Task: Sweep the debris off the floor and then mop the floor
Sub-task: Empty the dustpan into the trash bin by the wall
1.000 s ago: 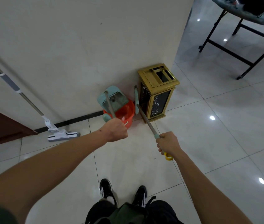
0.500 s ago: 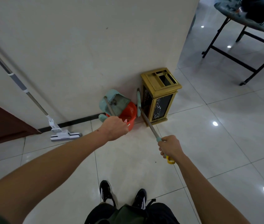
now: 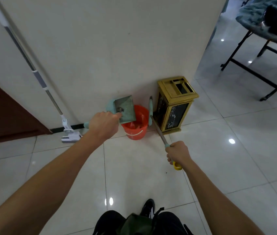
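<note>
Mop (image 3: 41, 78) leans on the far wall at left, untouched. Left hand (image 3: 103, 123) has its fingers wrapped round the dustpan (image 3: 125, 107) handle, the pan tilted above the orange bucket (image 3: 136, 128). Tipping it steeper, mouth inside the rim, should keep debris off the floor (image 3: 134, 167). Right hand (image 3: 178, 154) grips the broom (image 3: 158, 131) handle, its head between bucket and gold bin (image 3: 176, 106); best kept clear.

Pretty bright, even indoor light. Ceiling lamps bounce off the glossy floor tiles (image 3: 219, 158) as small white glare spots, mostly on the right and near. Shadows are soft. Wide-angle lens bends the edges, overall slightly soft.
</note>
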{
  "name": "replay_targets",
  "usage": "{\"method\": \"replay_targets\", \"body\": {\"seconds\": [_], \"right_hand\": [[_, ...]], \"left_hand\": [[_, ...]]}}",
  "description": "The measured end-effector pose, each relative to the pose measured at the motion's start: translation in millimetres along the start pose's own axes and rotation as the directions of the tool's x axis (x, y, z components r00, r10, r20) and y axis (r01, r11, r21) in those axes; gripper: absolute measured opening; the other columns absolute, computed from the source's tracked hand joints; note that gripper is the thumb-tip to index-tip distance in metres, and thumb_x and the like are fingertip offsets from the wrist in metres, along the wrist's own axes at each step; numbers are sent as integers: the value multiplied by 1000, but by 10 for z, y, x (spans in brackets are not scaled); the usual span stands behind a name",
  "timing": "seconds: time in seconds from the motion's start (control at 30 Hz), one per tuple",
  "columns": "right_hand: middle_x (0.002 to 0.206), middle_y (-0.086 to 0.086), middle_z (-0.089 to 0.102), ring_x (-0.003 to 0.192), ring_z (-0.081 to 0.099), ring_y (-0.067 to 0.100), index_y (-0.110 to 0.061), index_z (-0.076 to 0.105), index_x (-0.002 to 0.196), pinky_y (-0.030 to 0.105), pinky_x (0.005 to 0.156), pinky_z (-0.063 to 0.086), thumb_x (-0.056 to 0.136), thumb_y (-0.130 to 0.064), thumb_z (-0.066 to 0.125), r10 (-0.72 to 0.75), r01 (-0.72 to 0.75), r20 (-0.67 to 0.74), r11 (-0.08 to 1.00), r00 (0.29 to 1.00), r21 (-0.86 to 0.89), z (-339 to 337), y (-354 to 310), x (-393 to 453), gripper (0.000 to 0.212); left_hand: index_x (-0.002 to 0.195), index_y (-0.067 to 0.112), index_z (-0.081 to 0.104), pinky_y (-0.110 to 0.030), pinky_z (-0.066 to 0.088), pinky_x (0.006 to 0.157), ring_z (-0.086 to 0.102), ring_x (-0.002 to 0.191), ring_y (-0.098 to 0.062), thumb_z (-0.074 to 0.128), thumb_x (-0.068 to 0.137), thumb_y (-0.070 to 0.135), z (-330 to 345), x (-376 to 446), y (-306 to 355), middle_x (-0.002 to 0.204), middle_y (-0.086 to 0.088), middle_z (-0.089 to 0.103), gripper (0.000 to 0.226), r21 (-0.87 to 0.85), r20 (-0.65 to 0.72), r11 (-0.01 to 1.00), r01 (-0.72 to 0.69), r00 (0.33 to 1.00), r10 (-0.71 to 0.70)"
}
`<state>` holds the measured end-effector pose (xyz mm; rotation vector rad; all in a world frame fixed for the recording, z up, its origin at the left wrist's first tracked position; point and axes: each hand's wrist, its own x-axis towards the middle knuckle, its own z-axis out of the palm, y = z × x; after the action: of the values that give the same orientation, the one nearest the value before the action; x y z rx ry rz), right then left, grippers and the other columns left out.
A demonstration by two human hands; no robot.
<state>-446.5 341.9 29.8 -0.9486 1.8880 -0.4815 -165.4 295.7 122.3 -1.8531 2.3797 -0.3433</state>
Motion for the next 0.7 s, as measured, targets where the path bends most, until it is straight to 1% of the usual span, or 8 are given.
{"method": "replay_targets", "body": {"seconds": [0.13, 0.27, 0.33, 0.4, 0.5, 0.57, 0.63, 0.7], "right_hand": [[69, 19, 67, 47, 62, 24, 3, 67, 88, 27, 47, 52, 90, -11, 63, -25, 25, -5, 1000, 1000, -16, 134, 20, -254, 15], [67, 20, 67, 46, 62, 25, 3, 67, 88, 28, 48, 53, 90, -11, 63, -36, 36, -18, 999, 999, -20, 331, 144, -632, 14], [68, 20, 66, 46, 60, 24, 4, 67, 89, 27, 46, 51, 90, -10, 62, -43, 42, -15, 999, 999, -26, 431, 234, -857, 14], [69, 20, 66, 45, 60, 24, 5, 67, 89, 26, 45, 50, 91, -9, 62, -51, 50, -10, 998, 999, -32, 528, 335, -1069, 15], [67, 19, 66, 44, 60, 23, 6, 67, 89, 26, 45, 50, 93, -11, 63, -67, 67, 9, 996, 998, -50, 682, 498, -1346, 18], [67, 19, 67, 44, 61, 23, 6, 67, 87, 26, 45, 50, 93, -12, 63, -71, 72, 25, 995, 997, -65, 770, 574, -1504, 19], [66, 20, 66, 44, 61, 24, 5, 65, 82, 26, 45, 50, 92, -10, 63, -63, 66, 46, 996, 997, -67, 860, 639, -1622, 18], [63, 20, 62, 41, 59, 25, 3, 62, 75, 29, 48, 51, 91, -7, 63, -49, 53, 75, 997, 996, -63, 949, 682, -1713, 19]], "left_hand": [[120, 24, 62, -35, 43, 64, 67, 79, -35, 49, 95, 24, 40, -340, -170, 92, -10, 71, 29, -60, -33, 995, 81, 996, -84], [124, 26, 63, -37, 48, 66, 67, 81, -37, 49, 94, 23, 73, -837, -370, 96, -12, 71, 33, -159, -47, 971, 177, 981, -187], [126, 27, 62, -37, 48, 65, 67, 81, -38, 50, 95, 23, 90, -1124, -455, 94, -13, 70, 34, -210, -48, 950, 230, 968, -245], [123, 25, 63, -38, 51, 66, 67, 79, -37, 52, 95, 25, 113, -1418, -530, 91, -13, 70, 31, -231, -48, 934, 271, 956, -289], [117, 23, 65, -39, 50, 67, 66, 79, -38, 54, 94, 28, 157, -1844, -603, 89, -13, 69, 26, -248, -38, 918, 309, 944, -328], [115, 24, 65, -39, 47, 67, 66, 81, -37, 53, 93, 26, 196, -2084, -619, 91, -12, 69, 25, -260, -18, 907, 332, 937, -348], [113, 25, 65, -38, 48, 66, 65, 80, -36, 50, 91, 21, 261, -2305, -617, 90, -11, 67, 27, -267, 14, 900, 345, 935, -354], [112, 24, 64, -38, 49, 65, 64, 78, -34, 48, 92, 22, 352, -2496, -608, 89, -9, 67, 26, -272, 34, 891, 364, 929, -369]]}}
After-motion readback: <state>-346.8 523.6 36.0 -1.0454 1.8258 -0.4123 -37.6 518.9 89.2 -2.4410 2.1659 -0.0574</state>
